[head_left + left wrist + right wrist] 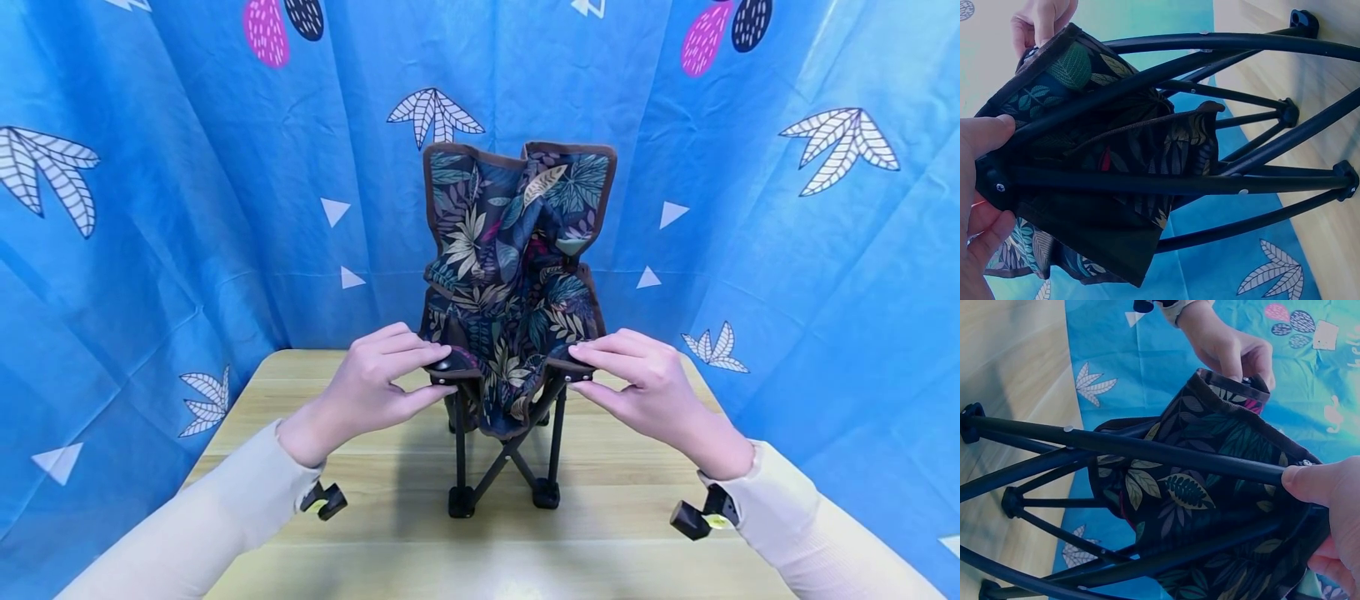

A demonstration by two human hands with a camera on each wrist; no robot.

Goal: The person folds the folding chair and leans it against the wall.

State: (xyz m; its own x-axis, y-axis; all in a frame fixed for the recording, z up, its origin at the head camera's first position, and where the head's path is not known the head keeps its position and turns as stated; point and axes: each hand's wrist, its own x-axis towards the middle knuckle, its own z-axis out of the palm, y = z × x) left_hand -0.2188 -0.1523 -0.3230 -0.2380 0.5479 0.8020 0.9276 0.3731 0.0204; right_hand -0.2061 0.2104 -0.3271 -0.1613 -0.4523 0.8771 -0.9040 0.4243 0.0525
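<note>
A small folding chair point(495, 250) with dark leaf-print fabric and black tube legs stands upright on the table, partly folded, its seat sagging between crossed legs. My left hand point(382, 371) grips the front end of the left armrest point(459, 360), fingers on top and thumb beneath. On the other side my right hand point(645, 379) pinches the right armrest's front end point(570, 367) the same way. The left wrist view shows the thumb and fingers around a black corner joint point(999, 184) with a screw. In the right wrist view the thumb lies against a black tube point(1210, 461).
The chair stands on a light wooden table point(337, 533), its black plastic feet point(461, 502) on the surface. A blue curtain point(225, 167) with printed leaves and triangles hangs behind and along both sides. A small black device point(324, 500) is strapped at the left wrist, another point(701, 512) at the right.
</note>
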